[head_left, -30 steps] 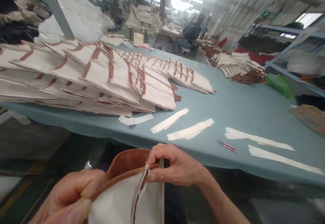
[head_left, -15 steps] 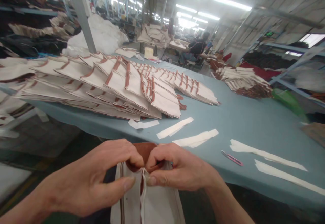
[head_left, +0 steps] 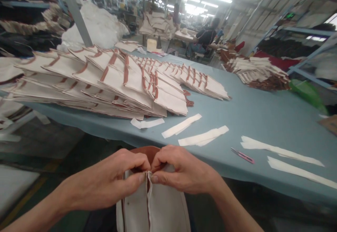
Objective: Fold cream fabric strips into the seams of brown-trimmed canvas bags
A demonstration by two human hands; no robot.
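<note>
Both hands grip the top edge of a sewn cream fabric piece (head_left: 167, 207) with a brown inner side, held upright in front of the table edge. My left hand (head_left: 113, 176) pinches the edge just left of a raised vertical seam. On the other side of that seam, my right hand (head_left: 181, 170) pinches the edge between thumb and bent fingers. The fingertips of the two hands nearly meet at the seam's top. Part of the brown lining (head_left: 147, 151) shows behind the fingers.
Stacked cream pieces with brown trim (head_left: 105, 81) cover the left of the blue-covered table (head_left: 210, 112). White strips (head_left: 202, 136) and pink thread snips (head_left: 243, 155) lie near its front edge. Another pile (head_left: 258, 70) stands at the far right. A person (head_left: 205, 37) sits in the background.
My left thumb has come in from the fabric's face to press at the seam's top. My right hand keeps its pinch. The camera view has tilted slightly downward.
</note>
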